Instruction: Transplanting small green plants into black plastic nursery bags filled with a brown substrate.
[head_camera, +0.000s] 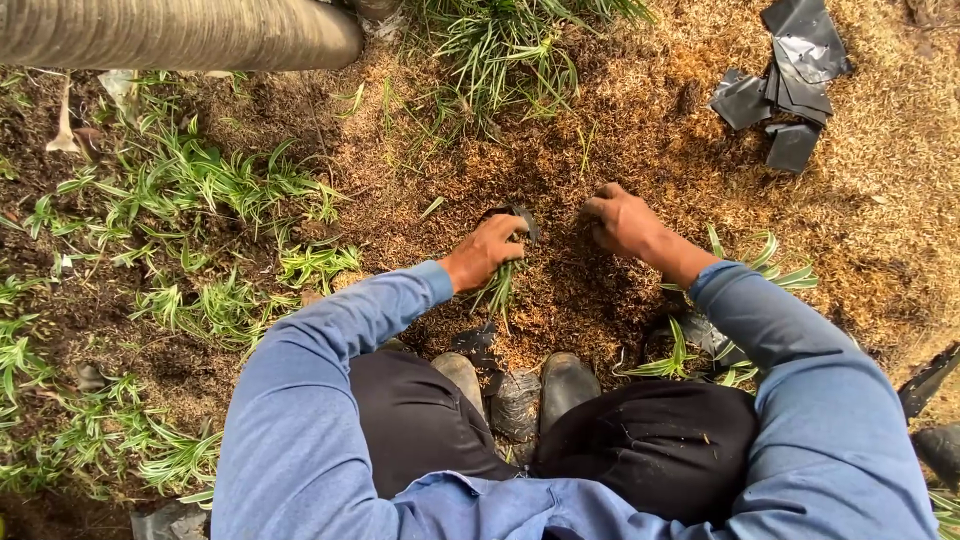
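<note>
Crouching person sets a grass seedling into straw-strewn soil.
The left hand (487, 250) has its fingers closed round the seedling (503, 275) by its black bag; the right hand (620, 220), loosely fisted, presses bare mulch (600, 130) nearby, open ground ahead, planted tufts (210, 180) crowding left.

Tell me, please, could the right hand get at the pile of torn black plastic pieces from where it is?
Probably yes: bare husk-strewn ground lies between the right hand and the black plastic pieces, though it needs a stretch.
</note>
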